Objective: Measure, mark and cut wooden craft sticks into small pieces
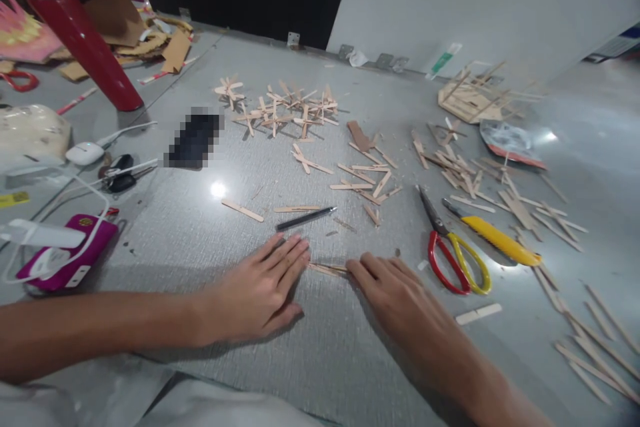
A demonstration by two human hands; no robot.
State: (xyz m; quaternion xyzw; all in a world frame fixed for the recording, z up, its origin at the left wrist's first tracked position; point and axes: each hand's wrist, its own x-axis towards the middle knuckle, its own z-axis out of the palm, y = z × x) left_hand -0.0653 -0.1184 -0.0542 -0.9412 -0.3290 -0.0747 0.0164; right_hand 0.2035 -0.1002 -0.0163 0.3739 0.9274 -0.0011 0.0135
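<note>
My left hand (263, 287) lies flat on the grey table (330, 353), fingers stretched out and together. My right hand (400, 297) rests flat beside it, fingers extended toward the left. Between the fingertips of both hands lie a couple of thin wooden sticks (325, 269), which both hands touch or nearly touch. A black pen (305, 218) lies just beyond my left fingertips. Neither hand grips anything.
Red-and-yellow-handled scissors (453, 253) and a yellow utility knife (495, 238) lie to the right. Many craft sticks (365, 177) and glued stick crosses (283, 110) are scattered further back. A magenta device with white cables (67, 253), keys, a red pole (87, 47) and cardboard scraps are at left.
</note>
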